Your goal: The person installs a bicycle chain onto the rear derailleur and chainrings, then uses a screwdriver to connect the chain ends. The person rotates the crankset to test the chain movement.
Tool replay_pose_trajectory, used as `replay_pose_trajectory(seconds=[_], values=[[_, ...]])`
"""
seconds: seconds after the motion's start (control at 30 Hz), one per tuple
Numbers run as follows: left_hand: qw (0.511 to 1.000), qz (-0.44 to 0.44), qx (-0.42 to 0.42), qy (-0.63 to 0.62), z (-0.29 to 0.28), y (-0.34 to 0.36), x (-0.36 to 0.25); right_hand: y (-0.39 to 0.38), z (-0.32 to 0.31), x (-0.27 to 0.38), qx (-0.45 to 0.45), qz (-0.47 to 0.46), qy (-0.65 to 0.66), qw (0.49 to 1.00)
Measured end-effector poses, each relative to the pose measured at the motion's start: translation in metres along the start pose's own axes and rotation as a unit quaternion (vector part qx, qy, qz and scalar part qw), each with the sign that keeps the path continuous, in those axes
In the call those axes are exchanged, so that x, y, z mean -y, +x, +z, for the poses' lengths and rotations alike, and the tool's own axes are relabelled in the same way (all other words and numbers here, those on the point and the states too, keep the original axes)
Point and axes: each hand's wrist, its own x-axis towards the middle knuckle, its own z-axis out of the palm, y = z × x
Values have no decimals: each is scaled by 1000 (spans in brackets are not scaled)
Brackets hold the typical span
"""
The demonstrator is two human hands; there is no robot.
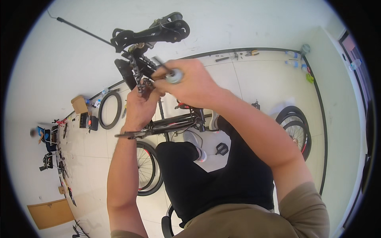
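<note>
A black rear derailleur [152, 33] stands high in front of me, with a thin black cable [85, 32] running off to its upper left. From it a dark bicycle chain [135, 67] hangs in loops. My left hand [139, 110] pinches the lower part of this chain. Close against it, my right hand [194, 81] is closed around a small tool with a dark shaft and a pale round end [174, 75], partly blurred. The fingertips of both hands nearly meet at the chain, and the exact contact there is hidden. Below the hands lies a black bicycle frame [174, 123].
Wheels stand on the floor, one by my left forearm [146, 166] and several at the right [295, 131]. A loose tyre [110, 110] leans near an open cardboard box [80, 104]. A pedal [222, 149] lies by my foot. A hammer [227, 58] and pliers [251, 52] lie along the wall. A seated person [41, 135] is far left.
</note>
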Motion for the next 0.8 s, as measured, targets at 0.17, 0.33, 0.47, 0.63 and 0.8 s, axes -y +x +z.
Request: replay_pose_trajectory(seconds=[0.17,0.33,0.47,0.63,0.8], values=[[1000,-12,12,-24,10,-4,7,-16,-48,-78,-103,188,-142,966],[993,-53,56,84,12,-1,16,-24,-48,-141,107,234,-235,937],[994,-42,44,90,11,0,21,-8,-31,-151,187,237,-252,920],[982,21,24,187,9,-4,14,8,-18,-152,222,232,-216,922],[975,3,47,218,9,-5,7,5,-10,-141,234,249,-216,915]])
